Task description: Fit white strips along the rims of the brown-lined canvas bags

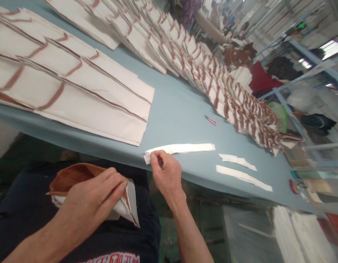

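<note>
My left hand (96, 197) is closed on a white fabric piece with a brown lining (76, 175), like a small pouch, above my lap. Its pointed white corner (132, 204) sticks out to the right of my fingers. At the table's front edge my right hand (167, 170) pinches the left end of a white strip (191, 147), between thumb and index finger. The rest of that strip lies flat to the right. Two more white strips, a short one (237, 160) and a longer one (244, 177), lie farther right on the table.
White panels with brown edging (103, 106) lie in overlapping rows at the table's left. A long row of similar pieces (212, 84) runs along the far side. Pink-handled thread snips (211, 120) lie mid-table. A shelf frame (292, 106) stands at the right.
</note>
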Action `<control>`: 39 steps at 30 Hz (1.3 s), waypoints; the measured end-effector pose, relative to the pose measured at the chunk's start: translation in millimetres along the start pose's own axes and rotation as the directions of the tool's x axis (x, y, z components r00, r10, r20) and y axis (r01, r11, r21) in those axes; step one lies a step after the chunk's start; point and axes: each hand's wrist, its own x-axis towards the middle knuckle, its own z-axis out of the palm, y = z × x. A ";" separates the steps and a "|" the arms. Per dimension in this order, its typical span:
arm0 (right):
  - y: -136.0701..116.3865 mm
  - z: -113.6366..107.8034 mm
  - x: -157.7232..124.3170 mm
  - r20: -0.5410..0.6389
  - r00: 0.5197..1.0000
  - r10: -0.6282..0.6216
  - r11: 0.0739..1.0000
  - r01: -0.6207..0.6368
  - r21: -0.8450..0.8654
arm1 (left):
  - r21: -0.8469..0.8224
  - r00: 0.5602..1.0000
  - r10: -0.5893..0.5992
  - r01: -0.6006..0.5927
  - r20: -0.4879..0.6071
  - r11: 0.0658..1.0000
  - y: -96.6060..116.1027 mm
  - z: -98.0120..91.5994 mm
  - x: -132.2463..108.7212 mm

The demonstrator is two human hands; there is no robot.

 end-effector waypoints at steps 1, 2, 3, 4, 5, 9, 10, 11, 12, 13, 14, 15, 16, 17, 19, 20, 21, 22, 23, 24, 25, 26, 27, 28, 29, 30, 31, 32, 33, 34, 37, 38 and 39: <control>0.7 -0.9 1.1 0.009 1.000 0.014 1.000 -0.014 0.020 | 0.039 1.000 0.018 -0.018 0.001 0.999 2.2 1.1 4.5; 1.3 -1.3 1.9 0.011 1.000 0.021 0.999 -0.022 0.039 | 0.078 0.999 0.041 -0.040 -0.010 0.996 4.6 2.3 9.8; 1.8 -1.4 2.4 0.009 1.000 0.024 0.998 -0.025 0.055 | 0.117 0.997 0.067 -0.064 -0.029 0.991 7.2 3.8 15.5; 2.1 -1.1 2.6 0.006 1.000 0.026 0.997 -0.026 0.073 | 0.152 0.993 0.107 -0.099 -0.048 0.983 9.8 5.7 21.6; 2.3 -0.7 2.6 0.005 1.000 0.030 0.995 -0.030 0.095 | 0.181 0.986 0.156 -0.145 -0.051 0.973 12.0 8.2 27.7; 3.6 -0.3 3.2 -0.005 0.998 0.069 0.973 -0.066 0.222 | 0.228 0.966 0.255 -0.255 0.029 0.940 15.3 22.3 49.5; 4.7 -1.2 4.2 -0.013 0.996 0.087 0.962 -0.080 0.261 | 0.226 0.969 0.242 -0.248 0.055 0.942 14.2 26.1 53.6; 6.5 -2.7 5.6 -0.024 0.994 0.110 0.947 -0.098 0.305 | 0.224 0.974 0.217 -0.227 0.072 0.948 12.5 29.6 57.1; 8.9 -4.5 7.6 -0.037 0.989 0.140 0.929 -0.118 0.352 | 0.222 0.978 0.191 -0.205 0.083 0.953 10.3 32.7 59.8; 11.8 -6.6 9.9 -0.050 0.983 0.174 0.904 -0.140 0.403 | 0.220 0.982 0.171 -0.186 0.087 0.958 8.0 35.0 61.9; 15.1 -8.6 12.3 -0.062 0.975 0.212 0.875 -0.161 0.456 | 0.220 0.984 0.159 -0.172 0.076 0.960 5.7 36.5 63.4; 18.5 -10.4 14.8 -0.071 0.965 0.252 0.841 -0.182 0.509 | 0.219 0.985 0.156 -0.168 0.069 0.961 3.8 37.1 64.5; 21.6 -11.6 17.1 -0.076 0.954 0.289 0.806 -0.199 0.558 | 0.218 0.984 0.165 -0.175 0.062 0.960 2.6 36.8 65.2; 24.3 -12.2 19.0 -0.078 0.943 0.323 0.770 -0.213 0.601 | 0.216 0.982 0.180 -0.188 0.057 0.958 2.1 35.6 65.8; 27.6 -11.3 21.7 -0.074 0.924 0.374 0.706 -0.232 0.669 | 0.226 0.975 0.217 -0.220 0.036 0.949 4.2 32.0 66.6; 28.2 -10.1 22.5 -0.070 0.916 0.394 0.678 -0.238 0.695 | 0.240 0.971 0.238 -0.236 0.021 0.942 6.7 30.2 67.1; 28.2 -8.7 22.9 -0.066 0.910 0.409 0.653 -0.242 0.718 | 0.258 0.965 0.261 -0.254 0.008 0.932 10.0 28.8 67.8; 27.6 -7.3 23.0 -0.061 0.905 0.421 0.629 -0.243 0.738 | 0.276 0.959 0.283 -0.272 0.002 0.922 13.8 28.3 68.6; 26.7 -6.2 23.0 -0.055 0.901 0.430 0.608 -0.244 0.755 | 0.292 0.953 0.302 -0.289 0.003 0.912 17.8 28.7 69.8; 25.7 -5.3 22.8 -0.049 0.899 0.436 0.590 -0.244 0.770 | 0.302 0.950 0.313 -0.302 0.011 0.904 21.7 30.2 71.3; 24.6 -4.9 22.6 -0.043 0.897 0.440 0.572 -0.243 0.783 | 0.308 0.950 0.311 -0.303 0.023 0.902 25.2 32.8 73.3; 23.6 -4.8 22.5 -0.035 0.896 0.442 0.555 -0.243 0.796 | 0.311 0.954 0.296 -0.293 0.039 0.904 27.9 36.3 75.7; 22.9 -5.0 22.4 -0.025 0.896 0.442 0.538 -0.243 0.807 | 0.313 0.960 0.274 -0.276 0.052 0.909 29.8 40.4 78.4; 22.5 -5.4 22.6 -0.015 0.896 0.443 0.519 -0.243 0.820 | 0.315 0.965 0.253 -0.260 0.064 0.913 30.8 44.8 81.3; 22.6 -5.9 23.0 -0.005 0.896 0.445 0.498 -0.243 0.833 | 0.317 0.969 0.238 -0.249 0.073 0.915 31.1 49.1 84.2; 23.0 -6.5 23.7 0.003 0.893 0.449 0.475 -0.242 0.846 | 0.319 0.970 0.228 -0.241 0.078 0.917 30.8 53.0 86.9; 23.8 -7.2 24.8 0.009 0.890 0.457 0.449 -0.239 0.861 | 0.321 0.971 0.226 -0.238 0.075 0.917 30.2 56.1 89.0; 25.0 -8.2 26.2 0.013 0.884 0.467 0.421 -0.236 0.876 | 0.324 0.972 0.225 -0.235 0.069 0.916 29.4 58.4 90.7; 26.5 -9.4 28.0 0.018 0.877 0.480 0.391 -0.232 0.890 | 0.327 0.973 0.224 -0.232 0.063 0.916 28.7 59.8 91.7; 28.3 -11.1 30.1 0.024 0.869 0.494 0.361 -0.230 0.904 | 0.330 0.973 0.222 -0.229 0.059 0.916 28.1 60.4 92.1; 36.5 -20.3 38.2 0.045 0.840 0.540 0.278 -0.229 0.933 | 0.336 0.973 0.226 -0.231 0.055 0.913 27.1 59.6 91.5; 40.6 -25.1 41.5 0.048 0.828 0.559 0.255 -0.227 0.940 | 0.340 0.972 0.228 -0.232 0.051 0.911 26.9 59.3 91.1; 45.8 -31.0 45.4 0.048 0.813 0.581 0.235 -0.223 0.946 | 0.347 0.972 0.232 -0.232 0.044 0.909 26.8 59.2 90.7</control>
